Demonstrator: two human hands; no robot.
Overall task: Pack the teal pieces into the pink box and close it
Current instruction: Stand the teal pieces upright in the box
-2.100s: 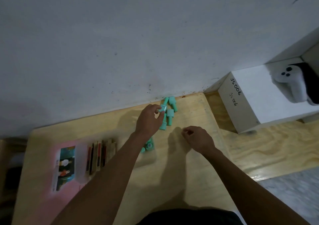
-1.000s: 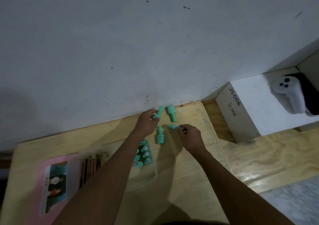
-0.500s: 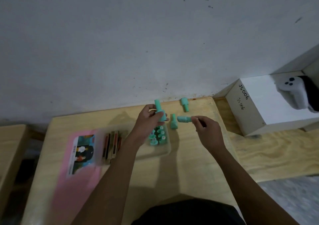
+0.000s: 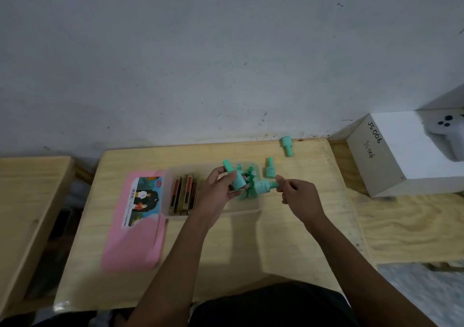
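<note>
My left hand [image 4: 218, 186] grips a teal piece [image 4: 234, 176] above the clear tray [image 4: 247, 210] of the open box. My right hand [image 4: 297, 194] pinches a second teal piece [image 4: 264, 186] by its narrow end, held sideways over the tray's right part. Several teal pieces [image 4: 248, 173] stand packed in the tray beneath my hands, partly hidden. One teal piece [image 4: 269, 168] stands on the table just right of the tray. Another teal piece [image 4: 287, 146] lies near the wall. The box's pink lid [image 4: 136, 236] lies open to the left.
Brown and red flat pieces [image 4: 182, 194] fill the tray's left part. A white box [image 4: 399, 156] marked JS006 with a white controller [image 4: 449, 133] on it sits at the right. A second wooden table [image 4: 27, 201] is at the left. The wall rises right behind the table.
Both hands carried their teal pieces from the back of the table toward the tray. My right hand's piece now hangs over the tray's right part.
</note>
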